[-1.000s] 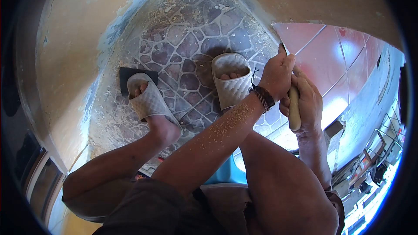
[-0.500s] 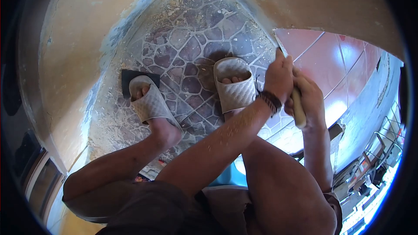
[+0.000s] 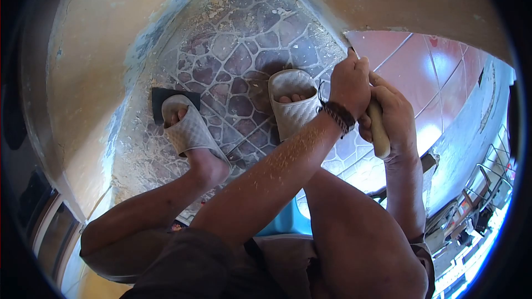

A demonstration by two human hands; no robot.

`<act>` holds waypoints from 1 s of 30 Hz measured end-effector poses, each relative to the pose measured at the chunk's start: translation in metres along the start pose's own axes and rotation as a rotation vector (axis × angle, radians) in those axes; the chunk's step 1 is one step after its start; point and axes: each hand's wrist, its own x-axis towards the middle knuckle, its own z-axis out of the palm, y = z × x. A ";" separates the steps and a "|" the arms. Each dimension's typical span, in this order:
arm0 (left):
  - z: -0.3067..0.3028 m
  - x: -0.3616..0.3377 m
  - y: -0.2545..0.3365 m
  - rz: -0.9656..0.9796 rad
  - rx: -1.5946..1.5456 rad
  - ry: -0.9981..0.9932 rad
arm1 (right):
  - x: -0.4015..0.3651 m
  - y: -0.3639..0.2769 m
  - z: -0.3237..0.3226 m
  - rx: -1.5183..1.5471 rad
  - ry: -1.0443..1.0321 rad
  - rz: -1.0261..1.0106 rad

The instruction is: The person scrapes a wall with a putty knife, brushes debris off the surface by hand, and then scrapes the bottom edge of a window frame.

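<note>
My left hand [image 3: 351,84], with a braided bracelet [image 3: 339,116] at its wrist, is closed around the front part of a wooden-handled bladed tool [image 3: 378,133]. Behind it, my right hand [image 3: 393,112] wraps the pale, rounded handle, whose butt end sticks out below the fingers. Only a sliver of the thin blade shows past my left fingers, at the corner where the yellowish wall [image 3: 421,0] meets the floor; its exact kind is hidden. Light shavings or flakes lie along my left forearm.
Pale debris is scattered over the stone-patterned floor [image 3: 238,58]. My slippered feet stand there, the left slipper [image 3: 191,127] partly on a dark flat square [image 3: 158,102]. Reddish tiles [image 3: 402,58] lie beyond the wall's end. A light-blue object [image 3: 285,221] is beneath me.
Both hands and the tool have shifted slightly up and to the left in view, still gripping it. The whole view has also moved a little.
</note>
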 end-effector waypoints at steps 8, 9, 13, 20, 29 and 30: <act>0.006 -0.004 0.002 -0.172 -0.254 0.129 | 0.014 0.014 -0.007 0.040 0.002 0.031; 0.003 0.006 0.000 -0.281 -0.322 0.107 | 0.025 0.018 -0.007 0.034 0.014 0.033; 0.001 -0.008 -0.007 -0.127 -0.366 0.080 | 0.011 0.021 0.003 0.073 0.018 -0.017; -0.007 -0.008 -0.008 -0.041 -0.305 -0.012 | 0.009 0.031 -0.002 0.043 -0.027 -0.079; -0.034 -0.062 0.005 -0.153 -0.279 -0.178 | -0.004 0.067 -0.022 0.611 -0.261 0.113; -0.039 -0.069 0.019 -0.265 -0.331 -0.210 | -0.009 0.064 -0.020 0.597 -0.250 0.070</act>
